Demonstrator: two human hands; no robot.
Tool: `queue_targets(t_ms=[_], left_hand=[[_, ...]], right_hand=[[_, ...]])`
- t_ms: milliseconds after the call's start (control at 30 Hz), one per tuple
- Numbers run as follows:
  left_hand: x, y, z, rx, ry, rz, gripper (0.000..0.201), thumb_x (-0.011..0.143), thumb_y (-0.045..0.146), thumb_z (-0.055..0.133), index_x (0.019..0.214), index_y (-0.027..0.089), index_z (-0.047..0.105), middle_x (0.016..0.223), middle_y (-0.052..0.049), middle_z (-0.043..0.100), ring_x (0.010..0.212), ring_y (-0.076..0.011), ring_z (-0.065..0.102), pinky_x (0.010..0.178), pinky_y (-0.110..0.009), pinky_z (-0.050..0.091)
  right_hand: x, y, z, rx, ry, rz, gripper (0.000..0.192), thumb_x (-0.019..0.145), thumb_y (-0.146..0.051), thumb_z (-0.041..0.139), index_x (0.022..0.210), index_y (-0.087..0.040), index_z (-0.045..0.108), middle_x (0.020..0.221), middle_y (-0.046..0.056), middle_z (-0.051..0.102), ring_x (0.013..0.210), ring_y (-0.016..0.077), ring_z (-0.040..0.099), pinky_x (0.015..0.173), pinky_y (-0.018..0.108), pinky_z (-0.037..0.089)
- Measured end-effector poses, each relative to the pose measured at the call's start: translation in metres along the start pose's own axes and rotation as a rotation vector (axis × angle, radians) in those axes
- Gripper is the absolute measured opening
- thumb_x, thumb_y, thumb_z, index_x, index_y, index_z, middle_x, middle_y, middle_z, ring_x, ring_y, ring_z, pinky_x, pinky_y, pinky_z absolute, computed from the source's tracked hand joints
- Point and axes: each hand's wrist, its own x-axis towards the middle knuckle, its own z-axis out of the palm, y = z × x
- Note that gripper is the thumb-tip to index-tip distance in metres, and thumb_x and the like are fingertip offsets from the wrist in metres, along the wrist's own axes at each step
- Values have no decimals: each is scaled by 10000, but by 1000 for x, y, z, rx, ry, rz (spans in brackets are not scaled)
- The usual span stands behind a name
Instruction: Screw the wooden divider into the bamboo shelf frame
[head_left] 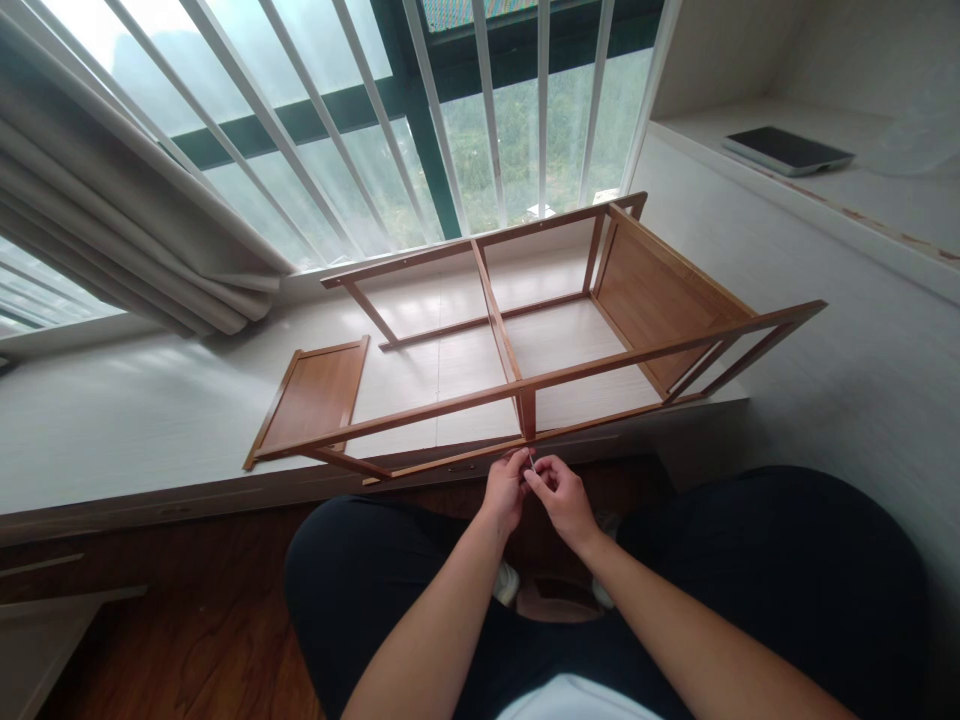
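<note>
A wooden rack frame (424,412) lies on its side, with one end panel (667,290) fitted at its right end. At the middle joint of its near side, both hands meet close together. My right hand (562,500) is closed in a pinch around a thin metal piece (533,462), too small to tell whether it is a hex key or a screw. Right beside it, my left hand (507,490) has its fingers curled together just below the rail; whatever they grip is hidden. A separate wooden panel (319,385) rests flat at the left, partly under the frame's left end.
The frame rests on a white window ledge (150,400). Behind are white window bars (491,110) and a grey curtain (120,180). A dark flat device (787,148) sits on the shelf at right. My knees flank the hands above a wooden floor (202,620).
</note>
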Motion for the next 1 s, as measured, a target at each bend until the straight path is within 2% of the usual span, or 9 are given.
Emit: queue_targets(t_ms=[267,467,633,733,867,1000], left_hand=[[-1,1,1,27,8,-8,351,648,379,808,856,113,715,721,-28,615,659,-135,587,591,-250,481],[-1,0,-1,34,-12,-11,394,634,419,813,867,125,690,701,-13,593,627,-134,577,509,-229,432],[2,-2,-2,41,-16,-12,423,645,445,806,875,121,663,643,9,556,515,-106,530,417,-211,367],[3,-3,-2,47,-11,-16,425,642,454,804,862,126,648,614,26,533,425,-85,472,364,-213,319],[2,-2,0,31,19,2,411,615,420,825,834,120,650,618,25,534,442,-74,485,388,-201,336],[1,-1,1,42,23,-9,414,612,414,825,849,119,656,602,24,542,423,-68,467,400,-204,351]], right_hand=[[0,2,2,75,-16,27,253,859,-467,615,872,-215,619,700,6,622,603,160,554,592,269,433],[-1,-2,2,173,-41,68,280,866,-489,599,868,-210,630,642,-7,581,563,148,522,542,257,409],[-2,-3,4,297,-103,149,295,872,-494,570,855,-205,627,553,-45,503,446,98,409,422,223,313],[-3,0,8,400,-131,248,299,848,-493,579,874,-197,609,536,-57,500,394,76,362,361,200,252],[-4,1,12,517,-141,363,296,802,-479,623,866,-192,589,523,-72,494,369,59,339,336,178,230],[-3,-1,10,570,-136,397,298,803,-481,635,846,-192,576,527,-75,499,369,52,336,339,170,227]])
